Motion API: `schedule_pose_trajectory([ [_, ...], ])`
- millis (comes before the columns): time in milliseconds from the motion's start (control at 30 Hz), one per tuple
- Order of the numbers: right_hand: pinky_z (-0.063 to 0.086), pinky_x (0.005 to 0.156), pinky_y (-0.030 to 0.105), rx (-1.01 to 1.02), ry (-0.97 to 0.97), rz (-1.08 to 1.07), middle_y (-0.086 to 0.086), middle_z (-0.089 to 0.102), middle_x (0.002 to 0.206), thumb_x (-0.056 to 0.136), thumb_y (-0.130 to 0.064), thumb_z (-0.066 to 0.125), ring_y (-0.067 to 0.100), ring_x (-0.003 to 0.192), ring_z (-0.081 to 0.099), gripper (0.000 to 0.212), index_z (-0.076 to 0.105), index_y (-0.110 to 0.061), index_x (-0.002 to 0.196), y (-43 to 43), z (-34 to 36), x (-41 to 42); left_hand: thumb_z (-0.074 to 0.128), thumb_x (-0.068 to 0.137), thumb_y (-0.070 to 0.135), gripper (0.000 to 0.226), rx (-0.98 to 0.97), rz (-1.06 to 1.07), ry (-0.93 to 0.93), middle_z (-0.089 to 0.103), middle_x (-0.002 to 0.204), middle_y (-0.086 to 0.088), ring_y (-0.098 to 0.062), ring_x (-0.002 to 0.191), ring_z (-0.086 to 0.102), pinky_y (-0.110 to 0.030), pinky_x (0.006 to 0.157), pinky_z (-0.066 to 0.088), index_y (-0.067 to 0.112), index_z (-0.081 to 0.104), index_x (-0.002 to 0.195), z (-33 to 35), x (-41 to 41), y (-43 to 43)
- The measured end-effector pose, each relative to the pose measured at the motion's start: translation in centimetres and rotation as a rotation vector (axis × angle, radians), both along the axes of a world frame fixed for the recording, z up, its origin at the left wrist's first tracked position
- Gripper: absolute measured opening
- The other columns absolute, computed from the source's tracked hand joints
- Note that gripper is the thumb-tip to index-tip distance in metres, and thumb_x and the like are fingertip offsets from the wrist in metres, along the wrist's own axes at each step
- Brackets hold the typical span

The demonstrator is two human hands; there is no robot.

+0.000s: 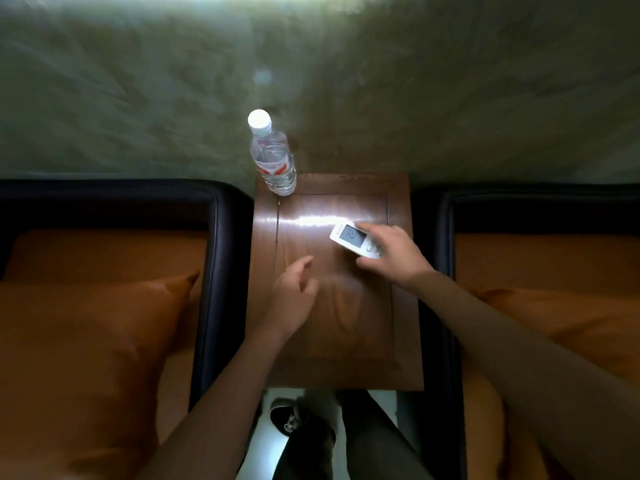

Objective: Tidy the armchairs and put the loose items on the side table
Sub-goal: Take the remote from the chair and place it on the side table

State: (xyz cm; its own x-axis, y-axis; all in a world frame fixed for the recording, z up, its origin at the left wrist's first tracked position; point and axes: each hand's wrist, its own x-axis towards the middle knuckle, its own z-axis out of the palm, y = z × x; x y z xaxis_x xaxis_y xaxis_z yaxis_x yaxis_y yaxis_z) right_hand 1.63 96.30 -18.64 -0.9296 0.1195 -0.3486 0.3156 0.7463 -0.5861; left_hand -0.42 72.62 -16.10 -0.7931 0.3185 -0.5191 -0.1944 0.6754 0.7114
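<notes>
A brown wooden side table stands between two dark armchairs. My right hand grips a white remote control with a small screen, held low over the table's right half; whether it touches the wood I cannot tell. My left hand hovers over the table's left-middle, fingers loosely apart, holding nothing. A clear plastic water bottle with a white cap and red label stands upright at the table's far left corner.
The left armchair has an orange seat and an orange cushion. The right armchair also holds an orange cushion. A grey-green wall rises behind. My leg and dark shoe show below the table.
</notes>
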Motion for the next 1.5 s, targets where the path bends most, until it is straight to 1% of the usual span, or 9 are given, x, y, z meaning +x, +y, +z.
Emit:
schedule_pose_trajectory([
  [233, 0.036, 0.104, 0.033, 0.131, 0.063, 0.122, -0.001, 0.056, 0.141, 0.081, -0.034, 0.076, 0.025, 0.119, 0.045, 0.077, 0.043, -0.03, 0.15, 0.7, -4.2, -6.5, 0.056, 0.098, 0.027, 0.06, 0.003, 0.091, 0.037, 0.037, 0.157, 0.003, -0.017, 0.146, 0.03, -0.044, 0.121, 0.026, 0.026, 0.033, 0.154, -4.5, -5.2, 2.4],
  [433, 0.038, 0.098, 0.043, 0.301, 0.164, 0.211, -0.004, 0.05, 0.144, 0.087, -0.043, 0.07, 0.028, 0.126, 0.042, 0.071, 0.039, -0.035, 0.15, 0.3, -5.8, -8.0, 0.053, 0.099, 0.026, 0.056, -0.027, 0.076, 0.157, 0.037, 0.157, 0.007, -0.013, 0.148, 0.022, -0.041, 0.124, -0.003, 0.021, 0.036, 0.152, -6.1, -7.1, 4.3],
  [533, 0.029, 0.107, 0.044, 0.331, 0.163, 0.199, -0.004, 0.04, 0.155, 0.086, -0.049, 0.068, 0.027, 0.139, 0.033, 0.082, 0.028, -0.033, 0.156, 0.5, -5.6, -7.3, 0.054, 0.099, 0.024, 0.06, -0.015, 0.087, 0.174, 0.034, 0.159, 0.007, -0.012, 0.149, 0.019, -0.039, 0.123, -0.004, 0.02, 0.032, 0.154, -6.6, -7.2, 4.7],
  [600, 0.023, 0.116, 0.047, 0.286, 0.196, 0.01, -0.001, 0.034, 0.159, 0.084, -0.05, 0.07, 0.027, 0.146, 0.027, 0.092, 0.021, -0.027, 0.159, 0.9, -5.2, -5.6, 0.056, 0.098, 0.027, 0.066, -0.009, 0.116, 0.175, 0.026, 0.162, 0.008, -0.016, 0.152, 0.013, -0.039, 0.125, -0.003, 0.021, 0.026, 0.156, -6.8, -7.1, 4.8],
  [700, 0.016, 0.124, 0.038, -0.056, 0.172, -0.418, 0.001, 0.02, 0.165, 0.091, -0.034, 0.067, 0.017, 0.152, 0.016, 0.087, 0.016, -0.022, 0.16, 0.6, -4.6, -1.6, 0.058, 0.097, 0.032, 0.075, 0.046, 0.152, 0.127, 0.014, 0.164, 0.015, -0.025, 0.154, 0.001, -0.038, 0.123, -0.001, 0.028, 0.016, 0.158, -6.8, -6.7, 5.3],
  [767, 0.012, 0.126, 0.037, -0.146, 0.111, -0.504, -0.004, 0.011, 0.168, 0.096, -0.03, 0.063, 0.009, 0.153, 0.007, 0.083, 0.012, -0.023, 0.161, -0.7, -4.6, 1.0, 0.057, 0.097, 0.035, 0.077, 0.079, 0.143, 0.076, 0.008, 0.164, 0.021, -0.025, 0.152, -0.007, -0.037, 0.12, -0.001, 0.035, 0.01, 0.158, -6.7, -6.0, 5.6],
  [933, -0.006, 0.125, 0.035, -0.04, 0.078, -0.375, -0.006, -0.005, 0.168, 0.097, -0.047, 0.042, 0.005, 0.153, -0.015, 0.079, -0.002, -0.027, 0.16, -3.1, -6.7, 2.4, 0.051, 0.094, 0.046, 0.081, 0.022, -0.038, 0.233, 0.001, 0.163, 0.023, 0.012, 0.145, -0.008, -0.04, 0.124, -0.009, 0.028, 0.007, 0.159, -8.3, -3.6, 5.4],
  [1233, -0.012, 0.123, 0.03, 0.096, 0.125, -0.343, 0.002, 0.003, 0.168, 0.094, -0.037, 0.043, 0.013, 0.155, -0.009, 0.081, -0.001, -0.023, 0.16, -2.1, -8.7, -0.9, 0.033, 0.098, 0.047, 0.07, -0.014, 0.005, 0.291, 0.004, 0.166, 0.013, 0.004, 0.15, 0.005, -0.037, 0.122, -0.015, 0.024, 0.006, 0.159, -9.4, -5.7, 6.8],
  [1500, -0.005, 0.125, 0.041, 0.158, 0.156, -0.275, 0.008, 0.01, 0.168, 0.092, -0.033, 0.045, 0.018, 0.155, -0.001, 0.08, 0.005, -0.017, 0.16, -0.8, -8.6, -4.5, 0.028, 0.098, 0.04, 0.067, -0.039, 0.042, 0.323, 0.005, 0.166, 0.01, 0.005, 0.149, 0.002, -0.043, 0.122, -0.016, 0.02, 0.009, 0.159, -9.4, -8.3, 7.4],
])
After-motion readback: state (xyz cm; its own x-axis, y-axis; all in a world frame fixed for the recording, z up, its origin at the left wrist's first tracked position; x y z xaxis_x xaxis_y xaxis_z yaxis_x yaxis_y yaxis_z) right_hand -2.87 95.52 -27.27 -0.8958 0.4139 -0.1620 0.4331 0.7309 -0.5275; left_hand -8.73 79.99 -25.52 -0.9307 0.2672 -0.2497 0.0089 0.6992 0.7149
